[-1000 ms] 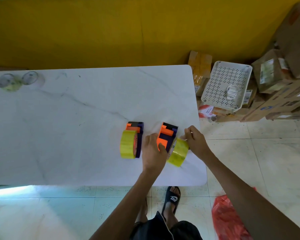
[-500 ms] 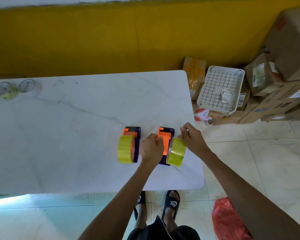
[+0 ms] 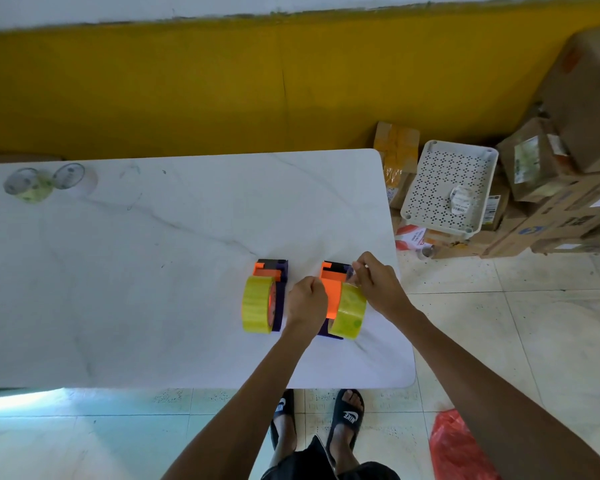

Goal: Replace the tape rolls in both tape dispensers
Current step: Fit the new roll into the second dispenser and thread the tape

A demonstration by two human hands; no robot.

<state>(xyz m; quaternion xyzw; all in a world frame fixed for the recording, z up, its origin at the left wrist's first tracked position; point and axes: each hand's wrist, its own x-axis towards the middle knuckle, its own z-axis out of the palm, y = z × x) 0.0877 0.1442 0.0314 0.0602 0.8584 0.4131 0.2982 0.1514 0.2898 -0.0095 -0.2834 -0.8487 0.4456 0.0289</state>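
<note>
Two orange-and-purple tape dispensers stand side by side near the front right of the white table [image 3: 153, 271]. The left dispenser [image 3: 280, 285] carries a yellow tape roll [image 3: 257, 303] on its left side. My left hand [image 3: 305, 303] grips the right dispenser [image 3: 333, 289] from its left side. Its yellow tape roll [image 3: 349, 311] sits on its right side. My right hand [image 3: 378, 285] pinches the clear free end of the tape [image 3: 350, 273], drawn from that roll toward the dispenser's far end.
Two nearly spent clear tape rolls [image 3: 28, 185] [image 3: 70, 176] lie at the table's far left corner. Right of the table on the floor are a white perforated tray [image 3: 447, 188], stacked cardboard boxes [image 3: 551, 188] and a red plastic bag [image 3: 461, 448]. A yellow wall is behind.
The right dispenser has been straightened, parallel to the left one. My right hand moved from the roll's side up to the dispenser's far end, drawing the tape end along.
</note>
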